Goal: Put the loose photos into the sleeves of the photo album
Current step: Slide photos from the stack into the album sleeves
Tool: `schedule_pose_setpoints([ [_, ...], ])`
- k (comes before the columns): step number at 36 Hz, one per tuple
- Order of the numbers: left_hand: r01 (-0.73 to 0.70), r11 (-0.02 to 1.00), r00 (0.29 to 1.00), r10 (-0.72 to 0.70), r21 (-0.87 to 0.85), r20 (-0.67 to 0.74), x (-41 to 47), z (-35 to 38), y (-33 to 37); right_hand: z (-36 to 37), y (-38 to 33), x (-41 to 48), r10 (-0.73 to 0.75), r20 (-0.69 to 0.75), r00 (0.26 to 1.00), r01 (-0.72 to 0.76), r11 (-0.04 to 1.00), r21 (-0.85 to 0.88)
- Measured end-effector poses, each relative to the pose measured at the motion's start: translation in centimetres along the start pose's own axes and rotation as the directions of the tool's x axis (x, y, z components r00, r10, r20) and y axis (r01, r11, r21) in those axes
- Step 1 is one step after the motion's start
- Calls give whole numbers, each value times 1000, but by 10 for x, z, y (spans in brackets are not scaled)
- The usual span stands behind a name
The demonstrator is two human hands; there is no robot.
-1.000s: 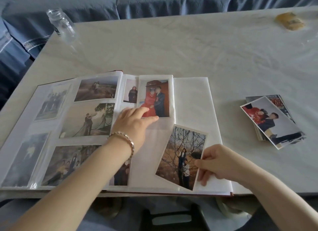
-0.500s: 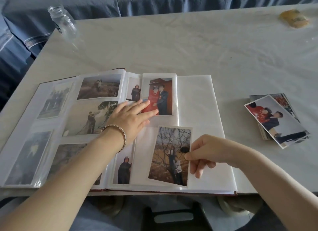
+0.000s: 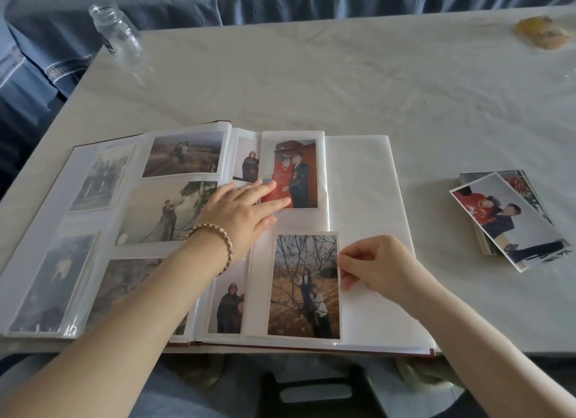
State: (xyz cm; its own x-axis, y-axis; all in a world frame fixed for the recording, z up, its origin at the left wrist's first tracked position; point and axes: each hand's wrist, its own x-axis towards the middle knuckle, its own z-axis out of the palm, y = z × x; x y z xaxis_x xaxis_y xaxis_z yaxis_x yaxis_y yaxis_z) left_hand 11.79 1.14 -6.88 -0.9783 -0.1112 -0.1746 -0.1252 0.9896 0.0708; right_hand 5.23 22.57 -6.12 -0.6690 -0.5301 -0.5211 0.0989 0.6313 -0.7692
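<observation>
The tree photo (image 3: 304, 285) lies upright over the lower sleeve of the album's (image 3: 358, 180) right-hand page, its right edge pinched between thumb and fingertips of the right hand (image 3: 378, 266), a grip that looks meant for steering it sideways into the pocket. The left hand (image 3: 241, 213) rests flat with fingers spread across the gutter and the corner of the wedding photo (image 3: 294, 174) above, probably to pin the springy page. The remaining loose stack (image 3: 511, 218) waits well apart on the surface (image 3: 311, 84), within the right hand's reach.
</observation>
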Motion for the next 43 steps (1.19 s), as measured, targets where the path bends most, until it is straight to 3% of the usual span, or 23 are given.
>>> schedule_pose_setpoints([
  [4,7,1000,1000,-7,3,-4,0,0,0,5,-6,2,9,17,1000,-9,1000,5],
  [16,18,1000,1000,-18,-5,-7,1,0,0,18,-17,-9,64,45,997,-74,957,279],
  [21,18,1000,1000,-18,-1,-4,0,0,0,15,-16,-10,118,23,993,-120,975,189],
  [31,14,1000,1000,-15,-15,-11,0,0,0,27,-3,-12,10,-144,990,-5,999,36],
  [36,16,1000,1000,-17,-9,-4,1,0,0,30,-3,-15,-88,-239,967,49,985,-164],
  [43,23,1000,1000,-23,-8,-7,1,-1,1,32,-11,-17,-135,-268,954,61,961,-269],
])
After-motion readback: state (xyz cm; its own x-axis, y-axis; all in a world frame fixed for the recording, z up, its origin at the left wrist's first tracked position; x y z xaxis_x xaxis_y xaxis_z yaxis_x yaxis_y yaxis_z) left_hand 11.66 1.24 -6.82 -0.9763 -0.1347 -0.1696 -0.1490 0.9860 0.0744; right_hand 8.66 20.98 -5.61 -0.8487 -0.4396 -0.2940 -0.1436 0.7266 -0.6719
